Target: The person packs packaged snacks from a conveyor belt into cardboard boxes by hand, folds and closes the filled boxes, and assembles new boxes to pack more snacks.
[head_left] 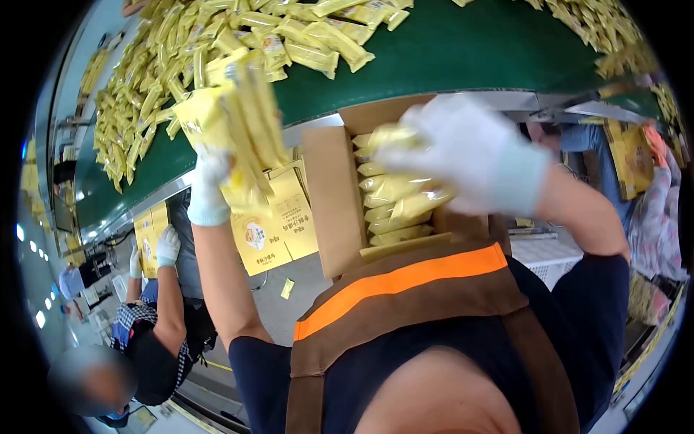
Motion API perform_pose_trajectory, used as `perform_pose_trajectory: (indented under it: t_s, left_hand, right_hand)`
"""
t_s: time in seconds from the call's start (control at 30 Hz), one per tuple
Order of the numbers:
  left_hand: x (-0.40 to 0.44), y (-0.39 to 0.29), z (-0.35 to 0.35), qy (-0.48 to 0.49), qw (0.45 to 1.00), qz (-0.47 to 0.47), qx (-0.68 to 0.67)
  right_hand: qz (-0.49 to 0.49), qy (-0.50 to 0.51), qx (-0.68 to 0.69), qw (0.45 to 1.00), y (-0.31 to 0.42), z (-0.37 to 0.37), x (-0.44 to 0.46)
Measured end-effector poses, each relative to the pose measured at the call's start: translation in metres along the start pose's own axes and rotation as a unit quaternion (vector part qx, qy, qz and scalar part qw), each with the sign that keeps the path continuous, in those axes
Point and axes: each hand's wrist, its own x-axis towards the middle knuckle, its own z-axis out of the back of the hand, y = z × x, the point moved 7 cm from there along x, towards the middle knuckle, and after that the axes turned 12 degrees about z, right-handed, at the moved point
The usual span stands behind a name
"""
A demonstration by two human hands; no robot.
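My left hand, in a white glove, is closed round several yellow packets, fanned and slightly blurred, above the green table's edge. An open cardboard box stands in front of my body, with rows of yellow packets inside. Over the box's right part is my right hand, gloved in white and smeared by motion; its fingers reach the upper packets, and whether they grip one is unclear.
Heaps of yellow packets lie on the green table. Flat yellow cartons are left of the box. A co-worker's gloved hand holds a carton at lower left. Another person is at far right.
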Motion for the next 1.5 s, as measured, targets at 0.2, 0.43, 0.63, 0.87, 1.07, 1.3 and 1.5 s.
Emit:
perform_pose_trajectory:
  t_s: [0.2, 0.43, 0.63, 0.87, 1.07, 1.3, 1.5]
  left_hand:
    - [0.025, 0.052, -0.141, 0.134, 0.681, 0.084, 0.715]
    - [0.060, 0.129, -0.188, 0.055, 0.481, -0.054, 0.873]
    - [0.057, 0.171, -0.165, -0.012, 0.555, -0.142, 0.819]
    - [0.056, 0.190, -0.167, -0.042, 0.542, -0.139, 0.828]
    - [0.029, 0.013, -0.141, -0.118, 0.612, -0.334, 0.707]
    - [0.186, 0.013, 0.001, -0.285, 0.594, -0.231, 0.716]
    - [0.137, 0.040, 0.003, -0.164, 0.592, -0.180, 0.768]
  right_hand:
    - [0.022, 0.176, 0.072, 0.982, 0.055, -0.160, 0.019]
    - [-0.069, 0.228, 0.064, 0.969, 0.078, -0.153, -0.001]
    - [0.031, 0.135, 0.069, 0.988, 0.084, -0.143, -0.033]
    - [0.119, 0.266, 0.231, 0.929, 0.062, -0.135, -0.033]
    - [-0.084, -0.215, 0.560, 0.796, -0.118, -0.005, 0.006]
    - [-0.178, -0.202, -0.178, 0.947, -0.238, -0.088, 0.159]
    - [-0.026, -0.040, -0.058, 0.997, -0.234, -0.105, 0.086]
